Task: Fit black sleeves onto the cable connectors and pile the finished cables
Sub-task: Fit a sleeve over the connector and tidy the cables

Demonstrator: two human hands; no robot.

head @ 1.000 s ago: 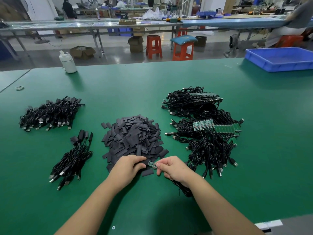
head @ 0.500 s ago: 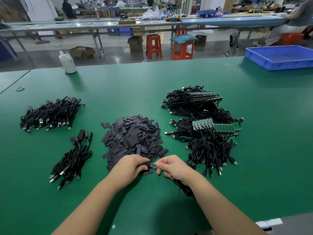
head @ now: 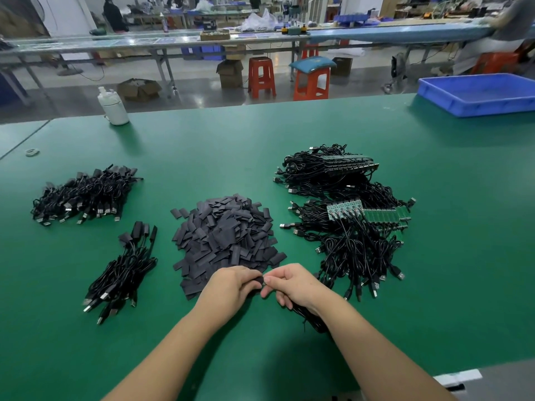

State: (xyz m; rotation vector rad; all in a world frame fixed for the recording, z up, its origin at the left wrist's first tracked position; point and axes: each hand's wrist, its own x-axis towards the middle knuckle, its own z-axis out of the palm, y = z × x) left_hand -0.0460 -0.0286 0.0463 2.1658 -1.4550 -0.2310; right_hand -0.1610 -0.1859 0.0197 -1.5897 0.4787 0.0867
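A heap of flat black sleeves (head: 225, 235) lies mid-table. At its near edge my left hand (head: 231, 287) pinches one black sleeve (head: 260, 282), and my right hand (head: 292, 285) pinches a cable's connector end right against it; the small board is now hidden inside the sleeve or behind my fingers. That cable (head: 309, 319) trails under my right wrist. Unsleeved cables with green boards (head: 353, 227) are heaped to the right. Sleeved cables form a small pile (head: 121, 273) at near left and a larger one (head: 84, 195) behind it.
A white bottle (head: 113, 107) stands at the far left edge of the green table (head: 448, 256), with a small white ring (head: 31, 152) near it. A blue tray (head: 477, 94) sits at the far right. Stools and benches stand beyond the table.
The green board visible between my fingertips a second ago has gone into the sleeve as my hands closed together; they now touch.
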